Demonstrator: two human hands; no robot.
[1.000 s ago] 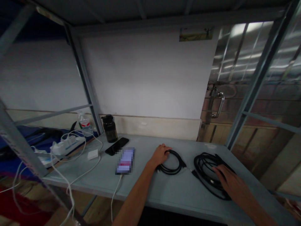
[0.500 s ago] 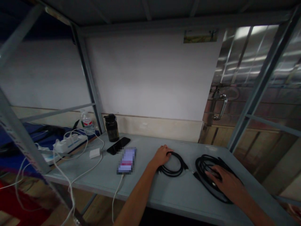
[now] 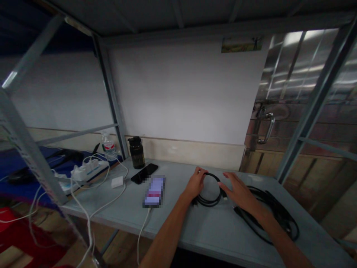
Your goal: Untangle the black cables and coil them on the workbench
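At the near left, a red object (image 3: 30, 240) shows below the grey surface (image 3: 217, 230), and a white cord (image 3: 142, 230) drops over the near edge from a lit phone (image 3: 154, 191), whose screen is pixelated. On the near right lies a larger coil of black cable (image 3: 277, 208), partly hidden under the right forearm. To its left, near the middle of the surface, is a smaller coil of black cable (image 3: 209, 203). The left hand (image 3: 194, 184) grips this smaller coil at its far left side. The right hand (image 3: 240, 193) is released, fingers extended and thumb apart, just beside the coil's right side; whether it touches, I cannot tell.

Farther left are a dark phone (image 3: 145, 173), a white adapter (image 3: 117, 181) and a power strip (image 3: 90, 169) with plugs in it. Beyond stand a black bottle (image 3: 137, 154) and, left of it, a clear bottle (image 3: 108, 147). A pale wall (image 3: 181, 93) closes the far side, with a metal door handle (image 3: 270, 128) at the far right.
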